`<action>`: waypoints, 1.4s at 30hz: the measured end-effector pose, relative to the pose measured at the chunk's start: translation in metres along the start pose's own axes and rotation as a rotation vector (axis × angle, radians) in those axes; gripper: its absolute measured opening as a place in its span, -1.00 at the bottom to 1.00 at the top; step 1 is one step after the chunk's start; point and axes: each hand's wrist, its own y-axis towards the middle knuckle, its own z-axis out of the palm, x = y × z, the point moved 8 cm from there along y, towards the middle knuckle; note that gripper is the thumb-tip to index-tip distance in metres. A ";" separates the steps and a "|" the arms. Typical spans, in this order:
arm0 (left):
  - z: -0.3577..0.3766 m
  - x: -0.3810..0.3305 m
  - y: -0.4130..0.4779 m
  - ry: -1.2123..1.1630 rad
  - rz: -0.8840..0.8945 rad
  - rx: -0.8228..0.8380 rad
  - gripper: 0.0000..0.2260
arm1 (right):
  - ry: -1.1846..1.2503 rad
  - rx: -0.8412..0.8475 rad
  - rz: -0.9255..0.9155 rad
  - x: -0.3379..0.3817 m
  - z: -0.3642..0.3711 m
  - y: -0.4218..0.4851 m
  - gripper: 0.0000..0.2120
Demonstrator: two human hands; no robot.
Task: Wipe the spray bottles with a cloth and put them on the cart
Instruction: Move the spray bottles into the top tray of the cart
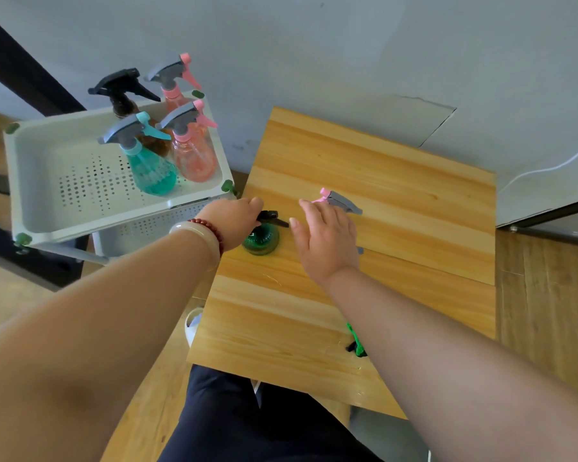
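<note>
Wooden and pale, our table (397,201) carries the green spray bottle (261,241) upright near its left edge. Our left hand (234,218) curls its fingers round the black trigger head. Our right hand (324,238) hovers, fingers loosely spread, over the pink-nozzled bottle (342,201) mid-table; we cannot tell whether it touches. Four bottles (154,171) stand in the far right corner of the cart (47,195). The green cloth (356,338) lies toward the near edge, partly under our right forearm.

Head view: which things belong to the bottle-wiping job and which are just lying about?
Job: green bottle, gripped by the left hand; pink-trigger bottle, partly hidden behind the right hand; cart holding four bottles; green item under the right arm, possibly the cloth.
Lying about: white cable along the wall.
</note>
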 end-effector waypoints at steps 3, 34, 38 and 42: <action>-0.008 0.015 -0.015 -0.130 -0.085 -0.061 -0.79 | -0.022 0.024 -0.012 0.010 0.000 0.000 -0.30; -0.069 0.251 -0.171 -0.403 -0.543 -0.487 -0.78 | -0.057 0.027 -0.377 0.245 0.023 0.091 -0.54; -0.068 0.280 -0.156 -0.407 -0.547 -0.457 -0.77 | -0.082 -0.017 -0.382 0.262 0.031 0.106 -0.60; -0.065 0.303 -0.135 -0.399 -0.527 -0.417 -0.77 | -0.118 0.010 -0.354 0.273 0.043 0.125 -0.56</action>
